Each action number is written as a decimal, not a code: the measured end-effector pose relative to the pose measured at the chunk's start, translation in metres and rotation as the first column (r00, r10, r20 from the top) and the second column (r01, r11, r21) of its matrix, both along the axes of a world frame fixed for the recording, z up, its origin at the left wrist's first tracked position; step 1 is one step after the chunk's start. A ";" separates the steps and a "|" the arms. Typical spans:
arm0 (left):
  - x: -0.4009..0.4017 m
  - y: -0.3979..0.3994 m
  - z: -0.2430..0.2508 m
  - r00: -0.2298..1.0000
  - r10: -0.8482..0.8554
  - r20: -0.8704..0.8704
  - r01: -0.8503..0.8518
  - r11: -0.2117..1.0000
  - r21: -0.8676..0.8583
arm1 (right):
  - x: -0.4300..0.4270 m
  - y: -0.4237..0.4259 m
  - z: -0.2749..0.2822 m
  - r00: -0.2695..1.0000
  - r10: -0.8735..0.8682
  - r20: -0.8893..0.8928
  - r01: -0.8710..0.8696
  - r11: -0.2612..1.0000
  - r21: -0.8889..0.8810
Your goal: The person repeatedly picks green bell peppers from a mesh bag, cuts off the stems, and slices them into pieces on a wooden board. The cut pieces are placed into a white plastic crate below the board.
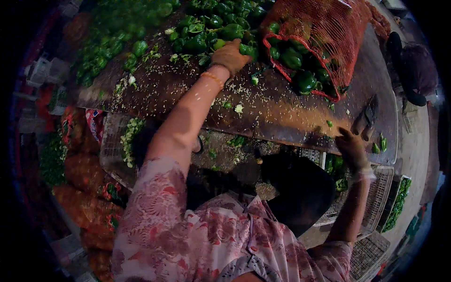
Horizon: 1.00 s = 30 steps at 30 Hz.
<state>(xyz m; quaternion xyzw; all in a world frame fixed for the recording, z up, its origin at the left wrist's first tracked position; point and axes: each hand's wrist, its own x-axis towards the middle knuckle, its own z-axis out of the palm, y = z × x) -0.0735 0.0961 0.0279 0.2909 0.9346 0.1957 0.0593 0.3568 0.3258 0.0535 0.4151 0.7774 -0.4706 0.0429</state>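
Observation:
My left hand (230,58), in a brownish glove, reaches to the near edge of a heap of green peppers (197,44) on the brown table (282,118). One green pepper (247,50) lies between its thumb and forefinger; whether it is gripped cannot be told. My right hand (352,148), gloved and slightly blurred, is at the table's front edge, fingers apart, with nothing seen in it. Next to it lies a dark glove-like item (367,118). A red mesh sack (317,31) with its mouth towards me holds more green peppers (291,58). Pale seeds and pepper scraps are scattered about.
Below the table's edge stand plastic crates, one at left (114,141) with pale green scraps, others at right (378,197). Orange mesh sacks (81,169) are stacked at left. Another person (417,67) is partly visible at far right, beyond the table.

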 end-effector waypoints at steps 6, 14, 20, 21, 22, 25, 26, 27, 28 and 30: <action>0.019 0.001 -0.055 0.980 -0.182 -0.079 0.197 0.943 0.270 | -0.137 -0.095 0.033 0.955 0.252 -0.155 -0.279 0.941 -0.190; 0.108 -0.036 -0.058 0.770 -0.509 -0.384 0.629 0.703 0.332 | -0.196 -0.075 -0.097 0.786 -0.379 -0.489 -0.210 0.580 -0.787; 0.121 -0.047 -0.048 0.762 -0.576 -0.295 0.642 0.732 0.229 | -0.177 -0.103 -0.045 0.724 -0.427 -0.542 -0.389 0.396 -0.832; 0.127 -0.042 -0.029 0.706 -0.623 -0.336 0.688 0.717 0.116 | -0.173 -0.095 -0.044 0.762 -0.368 -0.533 -0.332 0.485 -0.809; 0.130 -0.040 -0.016 0.652 -0.662 -0.370 0.712 0.703 -0.002 | -0.171 -0.089 -0.040 0.802 -0.300 -0.516 -0.285 0.566 -0.773; 0.133 -0.034 -0.007 0.487 -0.633 -0.602 0.795 0.606 0.006 | -0.161 -0.076 -0.056 0.769 -0.245 -0.591 -0.313 0.662 -0.682; 0.135 -0.031 -0.006 0.559 -0.617 -0.554 0.757 0.652 0.038 | -0.157 -0.071 -0.064 0.728 -0.249 -0.639 -0.344 0.673 -0.655; 0.139 -0.031 -0.006 0.631 -0.593 -0.501 0.710 0.702 0.062 | -0.157 -0.069 -0.064 0.723 -0.284 -0.629 -0.326 0.663 -0.674; 0.140 -0.030 -0.008 0.677 -0.561 -0.476 0.681 0.723 0.117 | -0.156 -0.066 -0.064 0.718 -0.319 -0.619 -0.308 0.652 -0.693; 0.140 -0.025 -0.011 0.744 -0.495 -0.448 0.639 0.724 0.261 | -0.154 -0.064 -0.062 0.689 -0.363 -0.627 -0.268 0.676 -0.686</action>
